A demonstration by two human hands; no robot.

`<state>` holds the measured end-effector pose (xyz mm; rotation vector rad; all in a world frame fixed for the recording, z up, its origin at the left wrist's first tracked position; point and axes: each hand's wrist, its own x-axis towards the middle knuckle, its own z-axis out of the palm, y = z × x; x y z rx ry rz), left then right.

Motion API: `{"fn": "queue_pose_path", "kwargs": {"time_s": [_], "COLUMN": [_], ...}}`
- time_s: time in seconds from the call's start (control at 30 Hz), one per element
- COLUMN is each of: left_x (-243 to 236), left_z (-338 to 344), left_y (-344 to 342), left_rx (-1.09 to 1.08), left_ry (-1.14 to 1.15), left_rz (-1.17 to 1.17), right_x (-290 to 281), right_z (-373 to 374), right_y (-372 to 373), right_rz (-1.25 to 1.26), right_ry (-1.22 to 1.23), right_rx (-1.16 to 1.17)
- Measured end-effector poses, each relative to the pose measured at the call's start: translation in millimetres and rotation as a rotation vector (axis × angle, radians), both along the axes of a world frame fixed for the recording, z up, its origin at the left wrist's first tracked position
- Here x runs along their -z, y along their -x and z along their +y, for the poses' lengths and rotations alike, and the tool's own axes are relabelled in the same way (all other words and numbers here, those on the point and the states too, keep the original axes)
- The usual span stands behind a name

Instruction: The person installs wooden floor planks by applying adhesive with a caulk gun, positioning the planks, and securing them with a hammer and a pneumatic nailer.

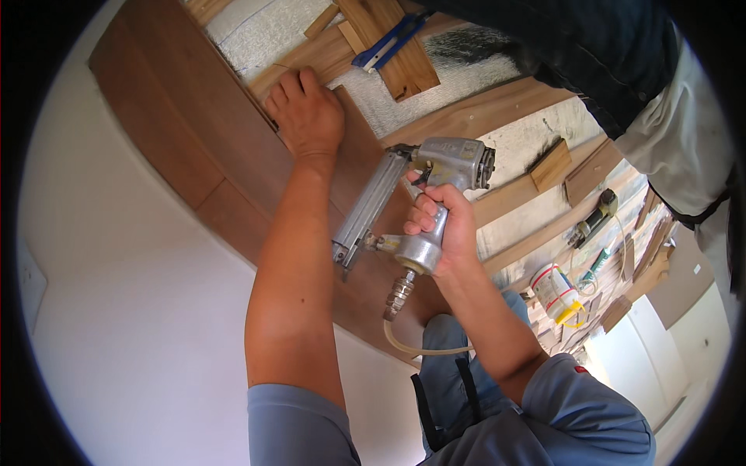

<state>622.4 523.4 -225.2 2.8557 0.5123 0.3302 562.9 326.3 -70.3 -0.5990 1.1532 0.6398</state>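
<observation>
My right hand (439, 221) is wrapped round the grip of a silver pneumatic nail gun (454, 159), a finger near its trigger. The gun's long magazine (369, 202) slants down to the left, and an air hose (420, 351) runs from the coupling at its base. My left hand (309, 116) is at the edge of a brown floorboard (361, 147), its fingers bent over the wood and its thumb hidden. Laid brown floorboards (186, 116) lie to the left of that hand, along the white wall.
A blue utility knife (388, 43) lies on a wood offcut (416, 74) beyond my left hand. Wooden battens (474, 109) cross silver foil underlay. Another person's dark-clothed leg (598, 46) is at upper right. Farther right are a second nail gun (594, 217) and a white bucket (553, 291).
</observation>
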Motion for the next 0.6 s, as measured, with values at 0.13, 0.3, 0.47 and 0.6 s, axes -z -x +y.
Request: {"fn": "queue_pose_path", "kwargs": {"time_s": [0.13,0.3,0.47,0.6], "left_x": [-0.7,0.5,2.6,7.0], "left_z": [-1.1,-3.1,-4.0,-2.5], "left_y": [0.5,1.1,0.4,-1.1], "left_rx": [0.007,0.012,0.003,0.020], "left_ry": [-0.004,0.004,-0.025,-0.028], "left_rz": [-0.015,-0.024,0.010,-0.033], "right_x": [0.0,-11.6,-13.0,-13.3], "right_z": [-7.0,3.4,4.3,-1.1], "right_y": [2.1,-8.4,-9.1,-9.9], "right_rz": [0.014,0.055,0.111,0.136], "right_ry": [0.010,0.061,0.097,0.124], "right_rx": [-0.076,-0.104,-0.126,-0.126]}}
